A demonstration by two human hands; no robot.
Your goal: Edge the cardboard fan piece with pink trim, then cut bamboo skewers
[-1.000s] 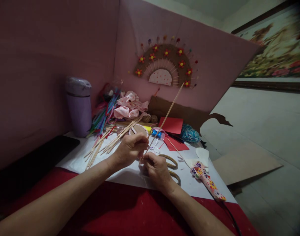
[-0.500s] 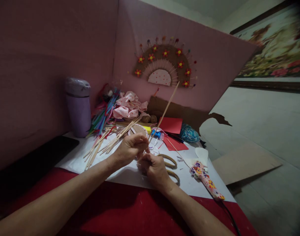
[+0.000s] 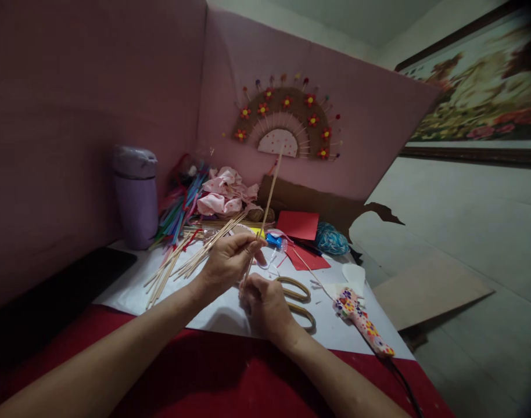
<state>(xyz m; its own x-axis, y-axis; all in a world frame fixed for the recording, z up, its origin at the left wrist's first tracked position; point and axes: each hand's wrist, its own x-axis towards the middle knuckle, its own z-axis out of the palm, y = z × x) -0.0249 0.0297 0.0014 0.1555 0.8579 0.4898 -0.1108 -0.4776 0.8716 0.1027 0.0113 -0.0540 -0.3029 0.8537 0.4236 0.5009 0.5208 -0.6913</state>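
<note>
Between the fingers of my left hand [image 3: 231, 258] a thin wooden stick [image 3: 272, 188] is pinched, slanting up and away. My right hand [image 3: 265, 305] is closed around the lower end of the stick, just below the left; whether it grips anything more is hidden. Beside the right hand lie scissors with gold-coloured handles [image 3: 299, 307] on the white sheet [image 3: 200, 316]. Left of my hands loose wooden sticks [image 3: 172, 270] are spread in a pile. A flower-patterned hot glue gun [image 3: 363, 322] rests at the right.
A purple tumbler [image 3: 137, 200] stands at the back left, near coloured pipe cleaners [image 3: 185, 200] and crumpled pink fabric [image 3: 224, 188]. Red paper [image 3: 298, 225] and blue yarn [image 3: 330, 239] lie behind my hands. A decorated cardboard arch [image 3: 287, 101] hangs on the pink panel.
The stick's upper end has swung left and now stands steeper. My left hand has moved slightly left, opening a small gap from the right hand. The view has shifted a little.
</note>
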